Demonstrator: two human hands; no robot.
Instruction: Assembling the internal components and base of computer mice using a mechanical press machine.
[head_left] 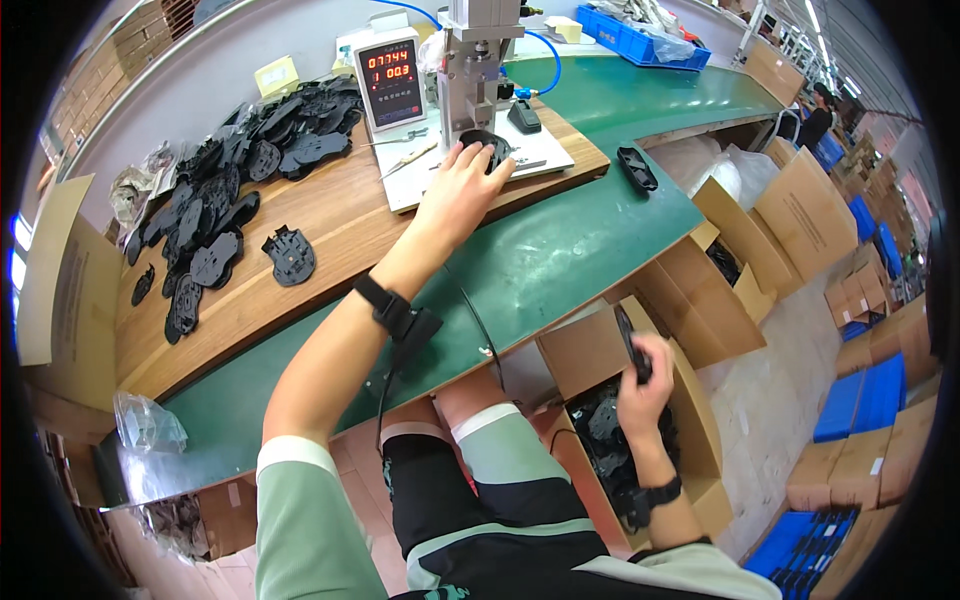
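Observation:
My left hand (462, 188) reaches to a metal press (478, 75), its fingers curled over a black plastic shell (486, 146) on the white base plate below the ram. The hand hides part of the shell. Low on the right, my right hand (648, 385) grips a thin dark plastic part (630, 340), seen nearly edge-on. It is above an open cardboard box (705, 425) that holds many black plastic parts (603, 425). Each wrist wears a black strap.
Black plastic shells (250, 150) lie piled left of the press, with a single black shell (289, 256) nearer me. A digital counter box (391, 80) stands beside the press. Another black part (637, 172) rests on the green table (560, 260). More cardboard boxes (805, 215) stand at right.

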